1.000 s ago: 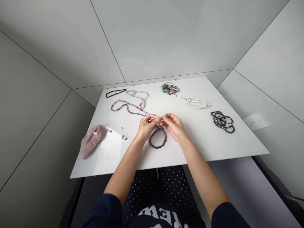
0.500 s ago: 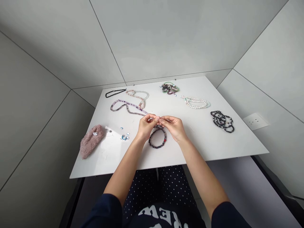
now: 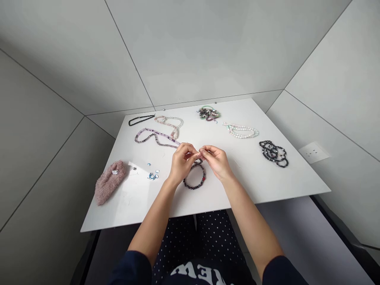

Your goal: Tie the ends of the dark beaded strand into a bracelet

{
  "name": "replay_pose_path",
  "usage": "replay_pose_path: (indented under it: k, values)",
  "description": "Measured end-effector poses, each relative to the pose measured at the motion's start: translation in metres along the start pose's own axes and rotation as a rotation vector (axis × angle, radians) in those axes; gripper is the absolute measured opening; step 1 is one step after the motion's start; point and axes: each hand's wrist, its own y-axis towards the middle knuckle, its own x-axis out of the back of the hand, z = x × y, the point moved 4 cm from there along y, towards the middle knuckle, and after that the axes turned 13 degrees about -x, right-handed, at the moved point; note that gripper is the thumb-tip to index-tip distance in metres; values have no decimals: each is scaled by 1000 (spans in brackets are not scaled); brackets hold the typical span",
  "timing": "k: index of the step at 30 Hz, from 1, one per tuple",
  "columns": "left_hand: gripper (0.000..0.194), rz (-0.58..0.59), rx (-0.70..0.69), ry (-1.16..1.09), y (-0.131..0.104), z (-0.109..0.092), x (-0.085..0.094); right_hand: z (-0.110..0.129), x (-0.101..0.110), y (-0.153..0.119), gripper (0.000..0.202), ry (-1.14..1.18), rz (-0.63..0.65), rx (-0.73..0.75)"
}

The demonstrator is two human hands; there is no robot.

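Over the middle of the white table, my left hand (image 3: pixel 183 161) and my right hand (image 3: pixel 216 159) meet at the fingertips, both pinched closed. What lies between the fingers is too small and too hidden to name. Just below them rests a dark beaded bracelet (image 3: pixel 194 187) with one red bead, partly covered by my left hand. More dark beads show right under the fingertips. A purple and grey bead strand (image 3: pixel 157 136) runs from the left toward my left hand, its near end hidden behind it.
The white table (image 3: pixel 255 178) also bears a fuzzy pink pouch (image 3: pixel 108 184), small blue and white scraps (image 3: pixel 152 175), a black strand (image 3: pixel 141 119), a pink and clear strand (image 3: pixel 175 126), a mixed bead pile (image 3: pixel 208 114), a white strand (image 3: pixel 242 131) and black bracelets (image 3: pixel 273 153). Walls stand behind.
The whole view has shifted slightly, with the table a little lower and to the left. My hands remain together, with my left wrist turned slightly and the fingertips still pinched.
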Motion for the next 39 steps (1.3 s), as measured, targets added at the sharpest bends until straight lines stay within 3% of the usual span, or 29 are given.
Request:
replay_pose_path:
  k: [5, 9, 16, 29, 35, 39]
  values:
    - [7, 83, -249, 280, 1, -13, -1, 0, 2, 1, 22, 16, -4, -3]
    - [10, 146, -438, 473, -1, -21, -2, -1, 2, 2, 22, 74, -3, -56]
    - [17, 261, -568, 585, -7, -17, -4, -4, 1, 3, 25, 183, 26, -168]
    - [19, 356, -533, 660, -7, -16, -8, -4, 4, 3, 26, 113, -65, -134]
    - [18, 319, -474, 586, -5, -14, -7, 1, 2, 2, 20, 61, -52, -60]
    - [15, 251, -325, 450, -4, -12, -5, 7, 1, 0, 14, 73, -50, -8]
